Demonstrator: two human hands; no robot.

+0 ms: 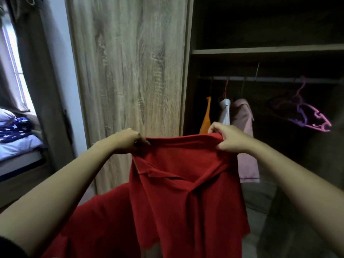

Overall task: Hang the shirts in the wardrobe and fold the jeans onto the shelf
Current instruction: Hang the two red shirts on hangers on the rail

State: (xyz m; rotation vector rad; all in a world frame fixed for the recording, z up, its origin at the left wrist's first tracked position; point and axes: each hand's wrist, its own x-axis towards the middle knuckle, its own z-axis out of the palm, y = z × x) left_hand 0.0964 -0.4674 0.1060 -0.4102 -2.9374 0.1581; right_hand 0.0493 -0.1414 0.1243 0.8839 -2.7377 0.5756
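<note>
Red collared polo shirt (186, 192) held up before open wood-grain wardrobe (130, 62), left hand (128, 140) clamped on one top edge, right hand (229, 138) clamped on the other, orange shirt (205, 120), white shirt (225, 112), pink shirt (245, 127) hung on dark rail (279, 79) behind

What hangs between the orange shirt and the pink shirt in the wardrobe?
A white shirt, on the rail between the orange shirt and the pink shirt; the head view shows it.

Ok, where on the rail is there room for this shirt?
The red shirt likely fits where the rail is bare, between the pink shirt and the empty hangers. The left end is crowded: orange shirt, white shirt and pink shirt hang close together.
</note>
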